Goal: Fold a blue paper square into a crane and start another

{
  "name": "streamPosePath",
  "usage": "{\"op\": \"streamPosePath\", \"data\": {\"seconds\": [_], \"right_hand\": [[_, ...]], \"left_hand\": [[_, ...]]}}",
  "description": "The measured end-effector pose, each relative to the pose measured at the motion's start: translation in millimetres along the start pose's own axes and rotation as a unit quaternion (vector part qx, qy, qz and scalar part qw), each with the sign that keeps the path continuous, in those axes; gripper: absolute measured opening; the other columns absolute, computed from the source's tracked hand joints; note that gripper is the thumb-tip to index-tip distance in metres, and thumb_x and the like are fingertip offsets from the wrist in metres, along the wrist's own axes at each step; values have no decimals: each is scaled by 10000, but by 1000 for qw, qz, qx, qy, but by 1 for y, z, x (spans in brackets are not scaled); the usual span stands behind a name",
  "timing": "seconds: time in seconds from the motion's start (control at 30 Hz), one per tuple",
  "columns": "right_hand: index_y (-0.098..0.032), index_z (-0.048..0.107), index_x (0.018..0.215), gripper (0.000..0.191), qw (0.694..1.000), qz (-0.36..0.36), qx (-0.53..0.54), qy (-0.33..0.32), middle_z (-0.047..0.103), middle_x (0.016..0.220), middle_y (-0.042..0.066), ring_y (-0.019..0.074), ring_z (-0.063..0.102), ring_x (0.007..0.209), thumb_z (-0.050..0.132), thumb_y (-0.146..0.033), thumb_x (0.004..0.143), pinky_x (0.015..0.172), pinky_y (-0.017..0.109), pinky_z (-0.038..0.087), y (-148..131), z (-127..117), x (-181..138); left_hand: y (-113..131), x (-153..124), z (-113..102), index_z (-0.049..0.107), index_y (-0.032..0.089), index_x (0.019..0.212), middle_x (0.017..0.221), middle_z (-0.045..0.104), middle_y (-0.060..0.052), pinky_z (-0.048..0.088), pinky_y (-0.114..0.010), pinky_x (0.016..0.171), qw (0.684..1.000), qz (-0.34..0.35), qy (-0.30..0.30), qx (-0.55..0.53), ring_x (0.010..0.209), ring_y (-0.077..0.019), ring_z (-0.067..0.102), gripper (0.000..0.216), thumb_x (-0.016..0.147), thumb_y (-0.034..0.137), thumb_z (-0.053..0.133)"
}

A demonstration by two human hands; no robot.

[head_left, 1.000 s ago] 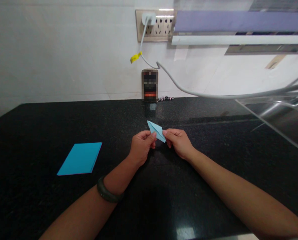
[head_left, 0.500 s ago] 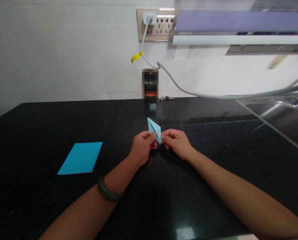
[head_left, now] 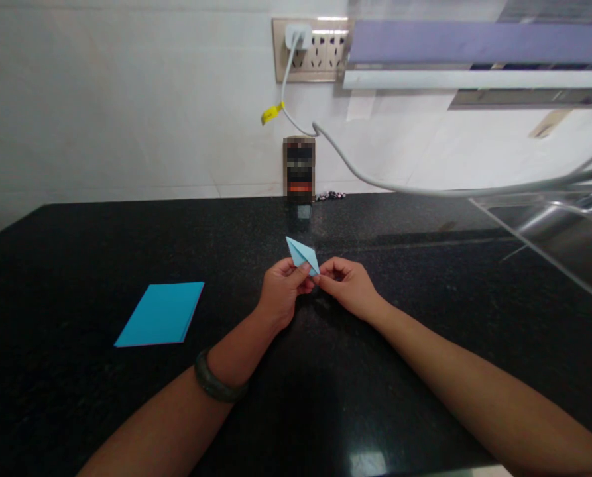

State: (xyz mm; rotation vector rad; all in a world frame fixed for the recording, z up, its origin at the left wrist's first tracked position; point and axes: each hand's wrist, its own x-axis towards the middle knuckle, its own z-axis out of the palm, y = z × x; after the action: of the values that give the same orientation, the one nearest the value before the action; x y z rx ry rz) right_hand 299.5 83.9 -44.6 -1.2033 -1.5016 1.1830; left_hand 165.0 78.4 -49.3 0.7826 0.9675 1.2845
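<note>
A small light-blue folded paper (head_left: 302, 252), shaped like a slim diamond with a crease along its middle, is held above the dark countertop. My left hand (head_left: 282, 286) is closed on its lower left part, thumb on top and fingers beneath. At the paper's lower right tip, my right hand (head_left: 348, 286) pinches with thumb and forefinger. The fingers below the paper are partly hidden. Over to the left, a stack of bright blue paper sheets (head_left: 161, 313) lies flat.
The black stone countertop (head_left: 296, 397) meets a white wall. Against the wall leans a phone (head_left: 299, 169), its screen blurred, with a beaded string (head_left: 330, 195) beside it. A grey cable (head_left: 400, 189) runs from the socket panel (head_left: 320, 63) rightward, above a metal sink (head_left: 574, 232).
The folded paper has turned, its upper tip swinging left and its lower right tip rising slightly. My right hand has shifted a little left with it.
</note>
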Motion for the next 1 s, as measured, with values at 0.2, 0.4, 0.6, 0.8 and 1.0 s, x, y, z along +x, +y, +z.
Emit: {"op": "streamPosePath", "data": {"seconds": [0.2, 0.4, 0.6, 0.8, 1.0], "right_hand": [[-179, 525, 735, 181, 996, -1, 58, 73, 486, 559, -47, 72, 426, 440, 576, -351, 713, 422, 211, 354, -1, -6, 5], [-172, 528, 667, 153, 999, -3, 8, 53, 468, 504, -53, 58, 393, 384, 582, -314, 689, 373, 199, 303, -3, -15, 10], [-165, 556, 698, 208, 997, 2, 79, 14, 528, 549, -38, 58, 433, 413, 646, -348, 658, 383, 197, 345, -4, -13, 7], [-154, 609, 767, 234, 996, 3, 94, -4, 560, 528, -29, 82, 506, 446, 640, -371, 684, 440, 218, 420, -3, -10, 6], [-159, 635, 779, 197, 999, -25, 37, 20, 567, 565, -20, 75, 482, 450, 612, -346, 720, 438, 219, 413, -3, -9, 4]], "left_hand": [[1, -6, 1, 624, 122, 821, 664, 627, -5, 458, -188, 487, 997, -31, -46, 57, 539, -86, 571, 309, 571, 242, 759], [4, -7, 1, 582, 195, 1066, 856, 662, -50, 473, -208, 448, 997, -46, -57, 19, 616, -147, 646, 454, 671, 397, 676], [-2, -3, -1, 642, 155, 841, 610, 623, 5, 452, -205, 460, 998, -40, -45, 22, 502, -96, 565, 251, 641, 295, 701], [1, -3, 2, 609, 169, 840, 656, 638, -10, 485, -227, 451, 998, -46, -31, 27, 543, -129, 602, 234, 689, 341, 660], [5, -7, 6, 604, 148, 814, 624, 639, -37, 493, -257, 428, 991, -94, -81, 50, 512, -156, 611, 327, 712, 458, 621]]}}
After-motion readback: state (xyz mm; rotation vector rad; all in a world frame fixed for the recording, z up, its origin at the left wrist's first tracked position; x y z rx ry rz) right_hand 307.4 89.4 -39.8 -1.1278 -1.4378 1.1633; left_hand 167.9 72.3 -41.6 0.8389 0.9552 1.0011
